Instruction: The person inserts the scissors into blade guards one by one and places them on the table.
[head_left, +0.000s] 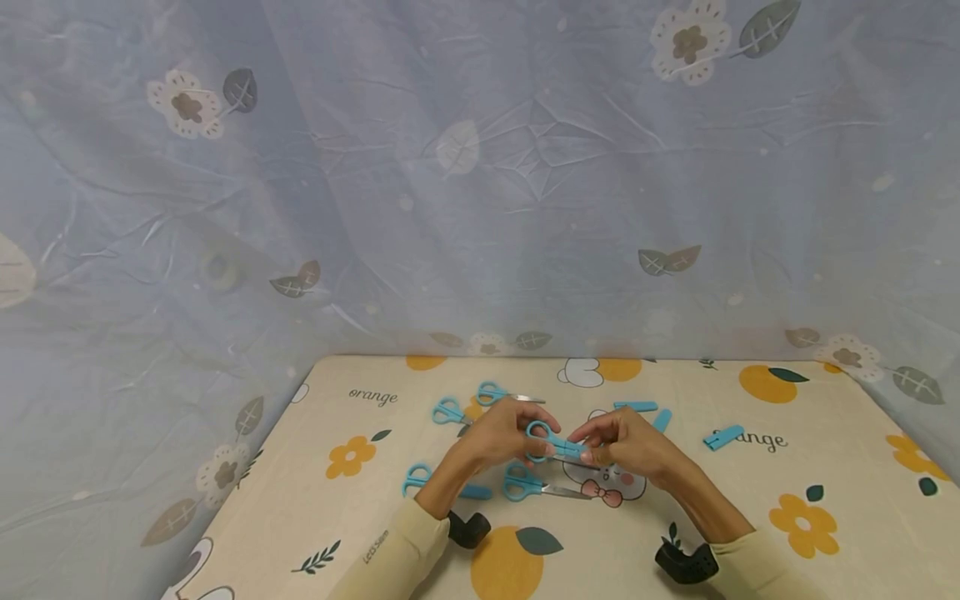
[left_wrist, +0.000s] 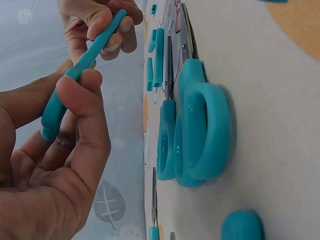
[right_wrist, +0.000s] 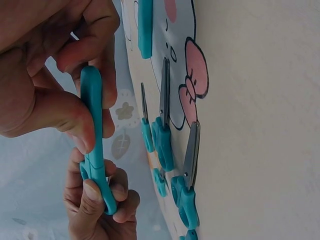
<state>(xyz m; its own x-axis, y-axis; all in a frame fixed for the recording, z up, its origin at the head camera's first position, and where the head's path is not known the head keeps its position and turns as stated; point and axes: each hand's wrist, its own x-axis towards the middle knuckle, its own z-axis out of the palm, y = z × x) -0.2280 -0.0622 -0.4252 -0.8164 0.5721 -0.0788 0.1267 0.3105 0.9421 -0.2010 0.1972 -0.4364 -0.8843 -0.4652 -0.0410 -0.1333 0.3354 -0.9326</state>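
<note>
Between both hands, raised above the table, is a pair of blue-handled scissors [head_left: 542,430] with a blue blade cover [head_left: 573,450] over its blades. My left hand [head_left: 504,435] holds the handle end, thumb and fingers on either side of it. With thumb and fingers my right hand [head_left: 632,442] pinches the cover, also seen edge-on as a blue cover [right_wrist: 92,105] in the right wrist view. Just below the hands lie uncovered scissors [head_left: 521,482] with their blades pointing right. Another pair of scissors [left_wrist: 166,135] lies beside them, partly hidden by the hands in the head view.
Toward the back left lie two uncovered scissors, the nearer scissors [head_left: 450,411] and the farther scissors [head_left: 491,393]. Covered scissors [head_left: 417,480] lie by my left forearm. Loose covers lie on the right: a back cover [head_left: 636,407], a middle cover [head_left: 662,419] and a right cover [head_left: 723,438].
</note>
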